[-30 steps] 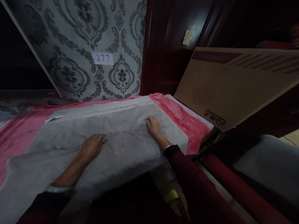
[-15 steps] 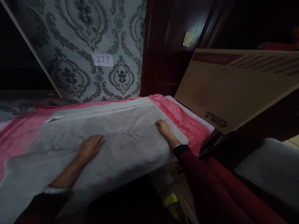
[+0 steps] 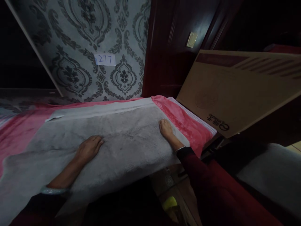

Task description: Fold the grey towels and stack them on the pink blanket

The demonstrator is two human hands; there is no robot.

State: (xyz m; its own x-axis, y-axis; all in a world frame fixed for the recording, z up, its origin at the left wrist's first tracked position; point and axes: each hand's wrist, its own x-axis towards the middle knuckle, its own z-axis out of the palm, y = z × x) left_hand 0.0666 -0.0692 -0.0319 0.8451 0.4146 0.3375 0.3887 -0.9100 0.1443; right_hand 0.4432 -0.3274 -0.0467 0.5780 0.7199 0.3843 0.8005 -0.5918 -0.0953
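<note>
A grey plush blanket (image 3: 131,147) lies spread before me, with a pale band along its far edge and a small white tag (image 3: 55,118) at its far left. My left hand (image 3: 90,147) rests on the plush left of centre, palm down, its fingers lying side by side and slightly bent. Farther right, my right hand (image 3: 166,128) has its fingers curled against the plush near the right edge; the fingertips are partly hidden. Faint creases run across the plush between both hands. Underneath lies a pink cloth (image 3: 185,117), showing at the left, back and right.
A large cardboard box (image 3: 237,91) leans at the right, close to the pink cloth's corner. Patterned wallpaper (image 3: 70,50) with a paper marked 277 (image 3: 105,59) and a dark red door panel (image 3: 162,62) stand behind. Something yellow (image 3: 169,203) is low down below the front edge.
My right hand has shifted slightly right and its fingers look more curled. My left hand stays nearly in place. The creases between the hands look a little smoother.
</note>
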